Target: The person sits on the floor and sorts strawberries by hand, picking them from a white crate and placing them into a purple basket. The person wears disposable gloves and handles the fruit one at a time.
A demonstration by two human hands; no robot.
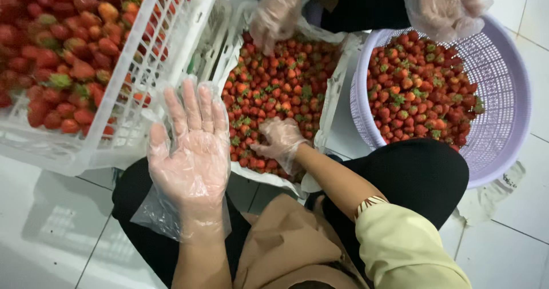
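The left hand [191,152] is held up flat in a thin plastic glove, fingers spread apart, holding nothing. The right hand [280,143], gloved too, rests on the strawberries [274,89] in the middle crate [331,94], fingers curled together on some berries.

left grip [191,146] raised palm-up, gloved fingers spread wide; right grip [280,140] reaches forward, fingers curled downward.

Both hands wear loose, clear disposable plastic gloves, crinkled and baggy at the wrists: the left hand [191,152] and the right hand [281,142]. The right arm has a pale yellow sleeve [409,246] with a striped cuff [369,203]. Black trousers [420,174] and a tan garment [286,243] cover the lap.
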